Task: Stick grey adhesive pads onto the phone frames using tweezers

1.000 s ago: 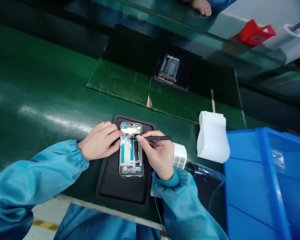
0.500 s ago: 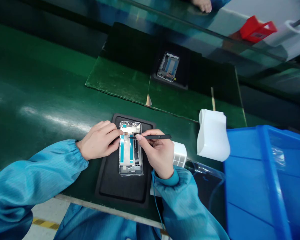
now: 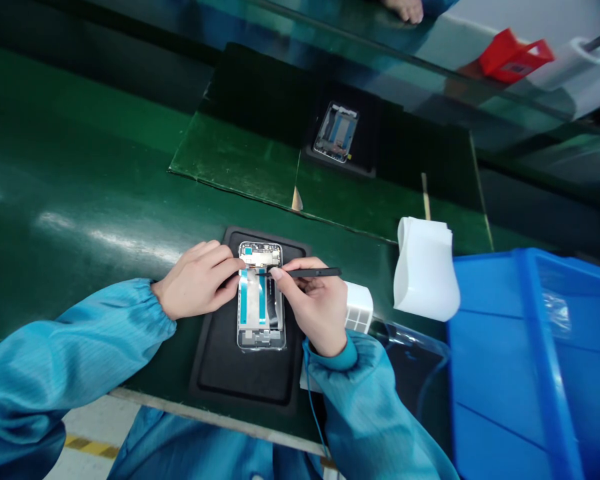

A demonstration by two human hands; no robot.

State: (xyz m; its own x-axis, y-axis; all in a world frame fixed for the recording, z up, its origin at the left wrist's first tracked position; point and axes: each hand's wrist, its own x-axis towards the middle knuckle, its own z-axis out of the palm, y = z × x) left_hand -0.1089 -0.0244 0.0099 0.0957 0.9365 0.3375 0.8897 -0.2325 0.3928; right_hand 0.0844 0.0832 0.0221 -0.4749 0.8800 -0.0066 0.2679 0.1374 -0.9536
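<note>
An opened phone (image 3: pixel 253 300) lies face down on a black tray (image 3: pixel 250 377), with its circuit board at the far end and blue-green strips along its middle. My left hand (image 3: pixel 197 281) holds the phone by its left edge, fingers curled, the index fingertip just below the board. Black tweezers (image 3: pixel 314 272) are pinched in my right hand (image 3: pixel 317 307). Their thin tip points left and reaches over the phone's middle, near the left index fingertip. Whether the tip touches a part is too small to tell.
A second opened phone frame (image 3: pixel 337 132) sits on another black tray across the green table. To the right are a folded white sheet (image 3: pixel 425 270), a white vented box (image 3: pixel 359 307) and a blue bin (image 3: pixel 500 367). Behind stands a red box (image 3: pixel 515 57); another person's hand (image 3: pixel 405 8) shows at the top.
</note>
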